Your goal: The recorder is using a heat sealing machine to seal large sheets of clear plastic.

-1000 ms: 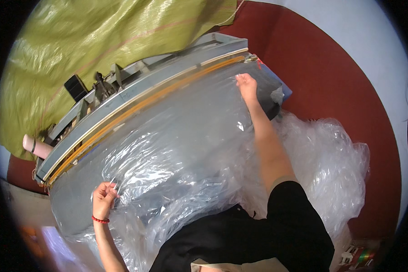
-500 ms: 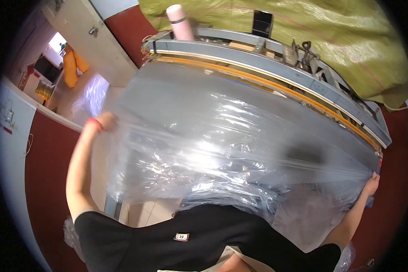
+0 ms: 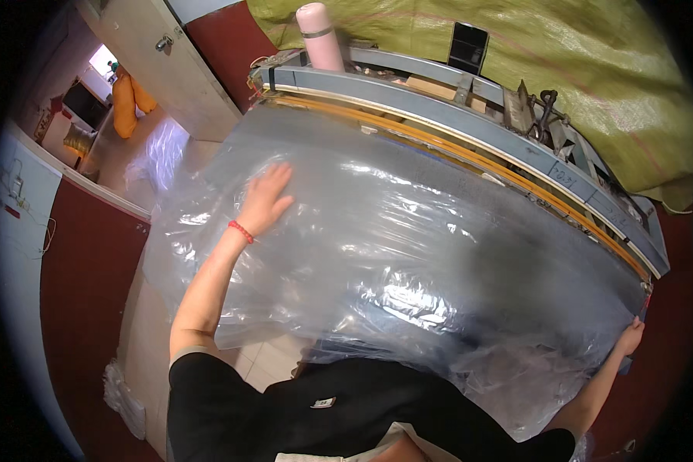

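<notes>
The clear plastic sheet (image 3: pixel 408 219) lies spread under and between the two hands, upon a wide grey surface (image 3: pixel 300 127), and its long axis seems to run from a little beyond the left hand (image 3: pixel 263 194) down to the right hand (image 3: pixel 632 337), so the line between the hands follows more or less this length. The hands are well apart. The left hand is open, palm downward with fingers spread, and it appears to rest on the sheet, inward from its left end; the right hand is at the far right end and looks closed upon the sheet's edge, although its fingertips are quite small in the view. Therefore the left hand is the nearer one to the middle of the sheet. Ahead of both hands goes a long metal rail (image 3: pixel 500 138); on it, nearer to the right hand, there are dark handwritten marks (image 3: pixel 564 179). Between the forearms, the black shirt (image 3: pixel 285 412) carries a small pale label (image 3: pixel 323 403), too small for reading. On the pink bottle (image 3: pixel 321 46), beyond the left hand, I cannot find any clear brand or writing
</notes>
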A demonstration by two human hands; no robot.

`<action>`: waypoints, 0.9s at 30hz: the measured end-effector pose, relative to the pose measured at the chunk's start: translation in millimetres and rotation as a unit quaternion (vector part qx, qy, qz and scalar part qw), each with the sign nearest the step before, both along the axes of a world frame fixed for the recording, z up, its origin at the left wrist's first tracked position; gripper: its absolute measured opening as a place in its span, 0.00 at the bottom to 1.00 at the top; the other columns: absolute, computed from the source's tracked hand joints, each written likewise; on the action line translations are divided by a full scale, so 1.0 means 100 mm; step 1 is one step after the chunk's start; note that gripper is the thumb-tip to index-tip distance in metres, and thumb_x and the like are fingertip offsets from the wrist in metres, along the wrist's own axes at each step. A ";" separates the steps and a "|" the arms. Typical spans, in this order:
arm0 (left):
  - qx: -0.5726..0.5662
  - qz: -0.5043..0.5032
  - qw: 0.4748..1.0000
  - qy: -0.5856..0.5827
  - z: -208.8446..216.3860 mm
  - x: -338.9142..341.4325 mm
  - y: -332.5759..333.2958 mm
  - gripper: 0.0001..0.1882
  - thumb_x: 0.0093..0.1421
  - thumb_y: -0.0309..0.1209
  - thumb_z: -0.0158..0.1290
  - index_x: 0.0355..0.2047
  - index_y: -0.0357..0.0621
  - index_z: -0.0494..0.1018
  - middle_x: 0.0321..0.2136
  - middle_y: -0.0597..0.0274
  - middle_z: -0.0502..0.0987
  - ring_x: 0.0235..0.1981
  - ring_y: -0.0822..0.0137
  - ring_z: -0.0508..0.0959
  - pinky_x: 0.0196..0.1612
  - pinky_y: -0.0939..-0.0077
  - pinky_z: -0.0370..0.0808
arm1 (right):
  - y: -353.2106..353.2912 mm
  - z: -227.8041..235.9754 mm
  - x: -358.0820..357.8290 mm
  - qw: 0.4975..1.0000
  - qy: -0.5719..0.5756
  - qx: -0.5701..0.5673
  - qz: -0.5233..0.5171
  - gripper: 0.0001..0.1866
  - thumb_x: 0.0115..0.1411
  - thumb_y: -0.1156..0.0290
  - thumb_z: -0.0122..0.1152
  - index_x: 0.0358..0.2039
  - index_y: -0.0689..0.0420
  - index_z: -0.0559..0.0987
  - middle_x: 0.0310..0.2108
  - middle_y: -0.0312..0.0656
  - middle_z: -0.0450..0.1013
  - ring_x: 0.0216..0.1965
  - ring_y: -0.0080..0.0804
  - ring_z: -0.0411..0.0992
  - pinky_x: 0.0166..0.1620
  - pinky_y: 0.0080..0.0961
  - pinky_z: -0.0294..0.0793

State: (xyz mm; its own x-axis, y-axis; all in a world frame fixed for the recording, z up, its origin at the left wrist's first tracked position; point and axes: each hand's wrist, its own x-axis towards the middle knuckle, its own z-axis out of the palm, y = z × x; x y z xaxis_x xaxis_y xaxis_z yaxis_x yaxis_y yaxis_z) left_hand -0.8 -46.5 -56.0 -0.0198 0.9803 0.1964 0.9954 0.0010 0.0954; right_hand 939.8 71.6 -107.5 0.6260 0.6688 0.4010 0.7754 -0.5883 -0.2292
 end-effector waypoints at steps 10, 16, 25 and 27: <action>0.120 0.026 0.992 0.029 0.01 -0.16 0.66 0.12 0.50 0.37 0.50 0.30 0.41 0.72 0.30 0.58 0.73 0.35 0.56 0.70 0.37 0.64 0.67 | -0.01 -0.10 0.33 0.996 0.045 0.075 0.027 0.25 0.56 0.47 0.43 0.38 0.58 0.71 0.34 0.47 0.72 0.36 0.44 0.68 0.40 0.32 0.64; 0.187 0.141 0.970 -0.073 0.03 0.07 0.85 0.10 0.47 0.34 0.55 0.24 0.40 0.71 0.20 0.57 0.72 0.28 0.56 0.71 0.30 0.66 0.68 | -0.23 0.04 0.58 0.924 0.220 0.295 0.107 0.22 0.56 0.53 0.50 0.37 0.62 0.73 0.32 0.39 0.72 0.34 0.26 0.66 0.40 0.22 0.64; 0.234 0.082 0.963 -0.105 0.24 0.04 1.06 0.08 0.51 0.32 0.45 0.25 0.42 0.70 0.23 0.51 0.71 0.26 0.53 0.73 0.31 0.63 0.70 | -0.27 0.42 0.60 0.865 0.377 0.319 0.088 0.15 0.54 0.63 0.55 0.36 0.61 0.75 0.29 0.37 0.72 0.30 0.24 0.69 0.34 0.19 0.69; 0.286 0.111 0.937 -0.164 0.53 -0.11 1.13 0.09 0.52 0.31 0.43 0.22 0.40 0.69 0.19 0.58 0.69 0.22 0.64 0.70 0.30 0.69 0.68 | 0.05 0.49 0.33 0.812 0.412 0.402 0.093 0.14 0.54 0.65 0.55 0.36 0.61 0.75 0.31 0.38 0.72 0.30 0.24 0.69 0.32 0.16 0.68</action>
State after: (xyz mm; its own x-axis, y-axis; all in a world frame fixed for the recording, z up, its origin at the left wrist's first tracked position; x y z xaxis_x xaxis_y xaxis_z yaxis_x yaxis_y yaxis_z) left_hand -12.1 66.7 -3.5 -0.3630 0.6802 0.6368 0.8934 0.0601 0.4451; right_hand 973.2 76.2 -58.7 0.8214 0.5117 0.2518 0.2222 0.1195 -0.9676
